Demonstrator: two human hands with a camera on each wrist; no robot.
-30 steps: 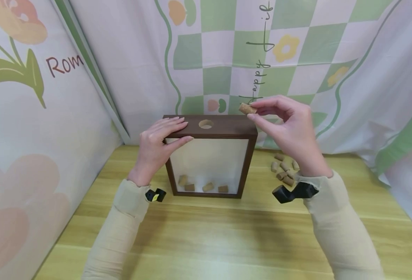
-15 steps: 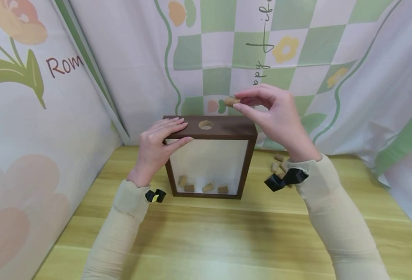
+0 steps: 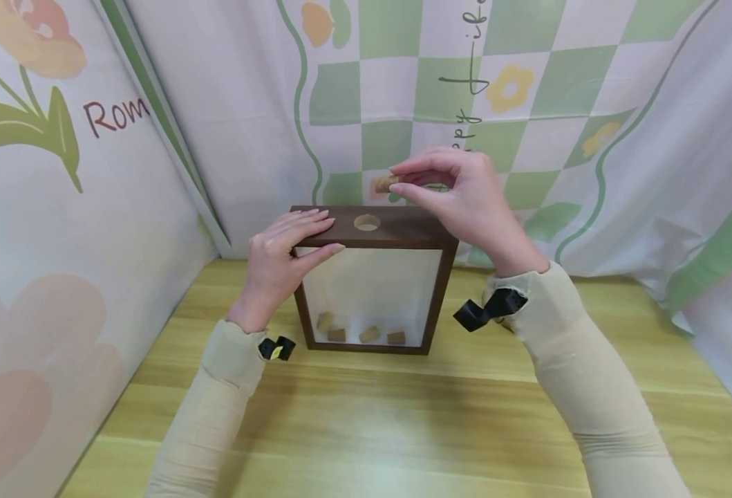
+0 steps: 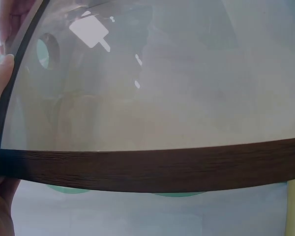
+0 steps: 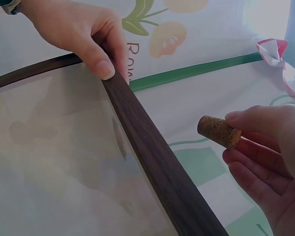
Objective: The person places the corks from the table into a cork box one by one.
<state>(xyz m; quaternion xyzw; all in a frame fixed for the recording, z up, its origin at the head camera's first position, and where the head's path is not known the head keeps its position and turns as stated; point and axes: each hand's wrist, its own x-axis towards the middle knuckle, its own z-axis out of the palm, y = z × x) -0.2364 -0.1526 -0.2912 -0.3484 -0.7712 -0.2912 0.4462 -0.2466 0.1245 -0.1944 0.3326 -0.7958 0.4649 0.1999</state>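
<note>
A dark brown wooden shadow box with a clear front stands upright on the table. A round hole is cut in its top. My left hand holds the box's upper left corner, its fingers lying over the top and its thumb at the front edge. Above and just behind the hole, my right hand pinches a wine cork between thumb and fingertips. The cork lies tilted and apart from the box. Several corks lie inside along the bottom, seen through the front.
Beyond the box's right side, my right forearm and wrist camera mostly hide a group of loose corks on the wooden table. A printed curtain hangs close behind the box, with another printed sheet on the left.
My right hand has carried the cork leftward, from above the box's right end to near the hole. The left hand and the box have stayed in place.
</note>
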